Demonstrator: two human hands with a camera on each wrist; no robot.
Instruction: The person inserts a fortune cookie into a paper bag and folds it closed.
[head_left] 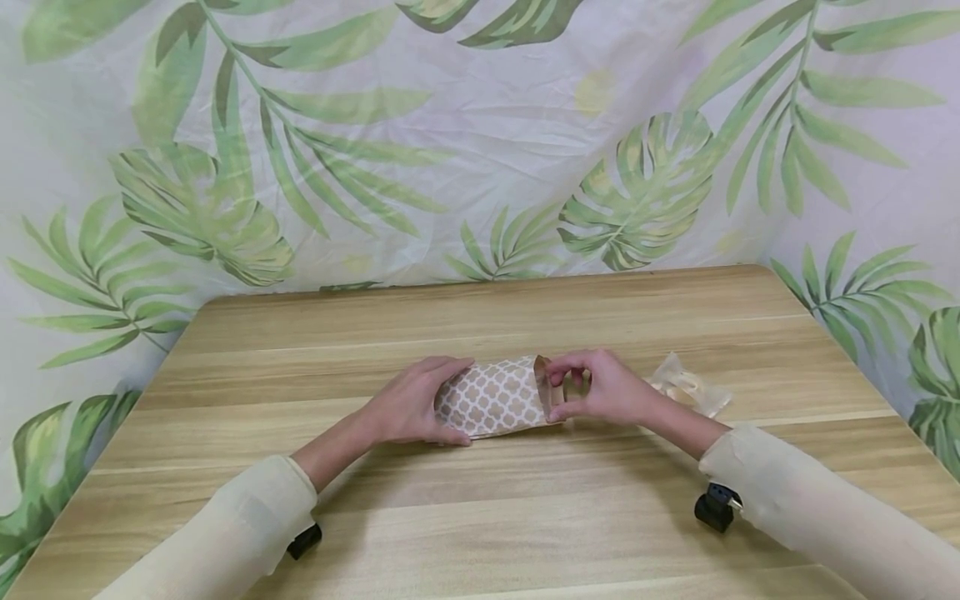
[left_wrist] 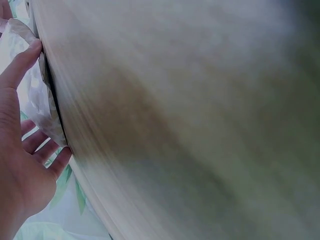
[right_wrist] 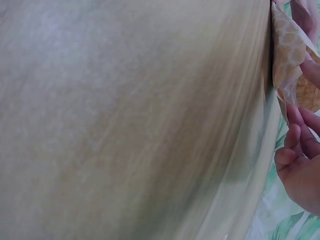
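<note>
A small brown paper bag (head_left: 495, 393) with a white lattice pattern lies on its side in the middle of the table, its mouth facing right. From the left, my left hand (head_left: 422, 402) grips the bag's closed end, thumb along the near edge and fingers over the far side. At the mouth, my right hand (head_left: 600, 387) pinches the rim between thumb and fingers. The right wrist view shows the patterned paper (right_wrist: 289, 52) and these curled fingers at the edge. In the left wrist view the bag (left_wrist: 32, 85) sits between thumb and fingers. Its inside is mostly hidden.
A clear plastic bag (head_left: 686, 383) with pale pieces in it lies behind my right forearm. The wood-grain table (head_left: 480, 517) ends at a leaf-print cloth (head_left: 495, 150). Black wrist devices hang under both sleeves, one (head_left: 716, 508) at the right.
</note>
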